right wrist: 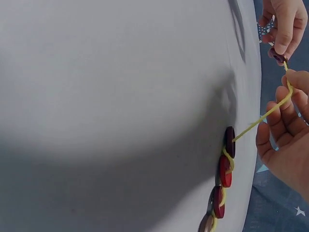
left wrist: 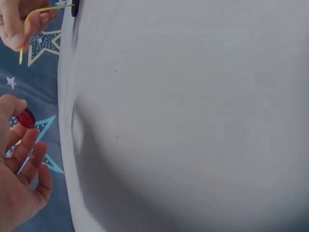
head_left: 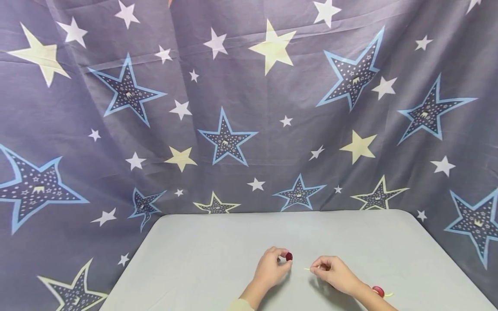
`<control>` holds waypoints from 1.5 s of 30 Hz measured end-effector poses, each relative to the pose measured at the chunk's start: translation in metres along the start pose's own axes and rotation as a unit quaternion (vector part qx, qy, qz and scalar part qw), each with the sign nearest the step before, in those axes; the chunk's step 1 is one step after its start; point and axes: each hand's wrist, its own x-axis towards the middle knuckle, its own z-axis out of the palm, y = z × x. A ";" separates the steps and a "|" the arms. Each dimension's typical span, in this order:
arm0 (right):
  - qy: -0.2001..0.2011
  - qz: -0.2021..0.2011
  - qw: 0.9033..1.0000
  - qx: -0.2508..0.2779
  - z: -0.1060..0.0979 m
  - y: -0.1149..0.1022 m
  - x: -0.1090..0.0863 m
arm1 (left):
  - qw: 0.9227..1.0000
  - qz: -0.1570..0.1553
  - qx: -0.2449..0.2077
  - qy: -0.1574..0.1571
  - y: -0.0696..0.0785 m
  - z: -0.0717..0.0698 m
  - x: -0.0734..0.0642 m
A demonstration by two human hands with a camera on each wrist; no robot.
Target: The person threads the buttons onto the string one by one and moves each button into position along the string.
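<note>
My left hand point(head_left: 269, 267) pinches a dark red button point(left wrist: 26, 118) between thumb and forefinger, its small holes showing in the left wrist view. Facing it, my right hand point(head_left: 335, 273) pinches a yellow string point(right wrist: 263, 117) near its end, and the free tip points toward that button. In the right wrist view, the string runs back from my fingers to several buttons threaded in a row on the table, among them a dark purple one point(right wrist: 230, 141) and a red one point(right wrist: 226, 170). Whether the string's tip touches the held button cannot be told.
A pale grey cloth-covered table point(head_left: 202, 250) lies beneath both hands. Behind it hangs a dark curtain point(head_left: 249, 95) printed with stars. By my right forearm, a red button point(head_left: 378, 291) with a piece of the yellow string shows on the table.
</note>
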 end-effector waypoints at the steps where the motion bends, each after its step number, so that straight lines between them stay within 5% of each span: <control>1: -0.001 0.000 1.000 0.000 0.000 -0.005 -0.001 | 1.000 -0.001 -0.004 -0.001 -0.001 -0.001 -0.001; 7: -0.001 -0.003 1.000 0.012 -0.002 -0.031 -0.007 | 0.999 -0.003 -0.033 0.000 -0.006 -0.006 -0.009; 16: -0.003 -0.004 1.000 0.024 0.000 -0.033 -0.005 | 0.996 -0.007 -0.092 0.017 -0.016 -0.016 -0.019; 38: 0.000 -0.014 1.000 0.009 0.005 -0.039 -0.002 | 0.967 -0.065 -0.247 -0.006 -0.020 -0.016 -0.026; 45: -0.001 -0.010 1.000 0.012 0.006 -0.040 0.000 | 0.960 -0.055 -0.274 -0.022 -0.020 -0.010 -0.026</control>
